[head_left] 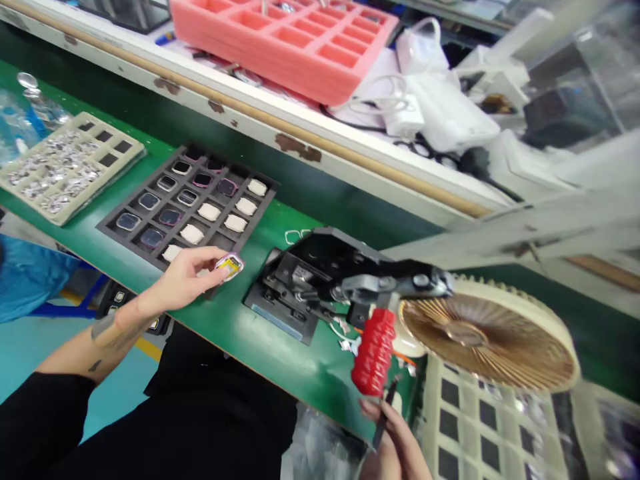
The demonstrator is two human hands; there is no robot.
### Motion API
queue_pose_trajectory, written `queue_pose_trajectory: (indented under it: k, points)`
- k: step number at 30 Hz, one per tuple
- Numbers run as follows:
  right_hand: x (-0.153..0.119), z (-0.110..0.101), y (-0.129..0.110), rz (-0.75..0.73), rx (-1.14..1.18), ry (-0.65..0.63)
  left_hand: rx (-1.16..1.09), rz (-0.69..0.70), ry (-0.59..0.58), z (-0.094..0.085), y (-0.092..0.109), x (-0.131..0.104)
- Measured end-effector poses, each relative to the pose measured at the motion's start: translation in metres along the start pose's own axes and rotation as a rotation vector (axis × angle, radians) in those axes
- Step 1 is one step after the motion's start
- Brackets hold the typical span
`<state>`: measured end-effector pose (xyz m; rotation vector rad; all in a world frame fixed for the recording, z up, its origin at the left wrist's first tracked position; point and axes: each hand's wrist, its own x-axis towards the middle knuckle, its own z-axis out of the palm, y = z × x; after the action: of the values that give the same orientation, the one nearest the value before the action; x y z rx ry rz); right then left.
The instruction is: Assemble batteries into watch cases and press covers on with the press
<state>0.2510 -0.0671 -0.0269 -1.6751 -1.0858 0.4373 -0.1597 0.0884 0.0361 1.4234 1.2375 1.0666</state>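
My left hand (193,277) pinches a small watch case (231,267) with a purple rim and a yellow part inside. It is held just over the front edge of a dark tray (113,223), where more watch cases and cream-coloured pieces sit in compartments. Dark tweezers (386,413) are in the fingers of my right hand (395,443), just under the red grip (374,353) of a black hand press (325,273). Whether that hand also touches the grip, I cannot tell. The press stands on the green bench, right of my left hand.
A gold-bladed fan (470,333) stands right of the press, above a pale tray (463,417). Another pale tray (75,160) full of small parts lies far left. Over the bench runs a shelf with a pink foam tray (285,40) and white devices (440,100).
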Motion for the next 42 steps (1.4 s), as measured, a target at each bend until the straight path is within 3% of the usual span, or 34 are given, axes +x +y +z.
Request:
queue_pose_trajectory:
  k: [3, 5, 7, 11, 14, 18, 34, 38, 40, 42]
  points:
    - [-0.007, 0.007, -0.02, -0.149, 0.05, -0.04, -0.313, -0.108, -0.055, 0.054, 0.0, -0.033]
    - [-0.005, 0.02, -0.031, -0.24, 0.058, 0.002, -0.42, -0.178, -0.148, 0.091, -0.004, -0.047]
    - [0.0, 0.033, -0.035, -0.28, 0.007, -0.036, -0.454, -0.229, -0.225, 0.123, -0.01, -0.056]
    - [0.002, 0.048, -0.032, -0.223, -0.061, -0.116, -0.358, -0.236, -0.281, 0.161, -0.02, -0.064]
    - [-0.008, 0.048, -0.034, -0.138, 0.173, -0.041, -0.306, -0.257, -0.304, 0.169, -0.019, -0.067]
    - [-0.02, 0.052, -0.044, -0.134, 0.447, -0.085, -0.304, -0.254, -0.309, 0.175, -0.011, -0.07]
    - [-0.021, 0.06, -0.041, -0.177, 0.439, -0.121, -0.269, -0.178, -0.305, 0.177, -0.01, -0.073]
    - [-0.017, 0.064, -0.043, 0.002, 0.521, -0.132, -0.315, -0.199, -0.34, 0.175, -0.012, -0.071]
    - [-0.017, 0.065, -0.046, 0.114, 0.628, -0.187, -0.367, -0.226, -0.342, 0.176, -0.011, -0.07]
    - [-0.019, 0.062, -0.049, 0.132, 0.712, -0.284, -0.413, -0.257, -0.314, 0.177, -0.011, -0.068]
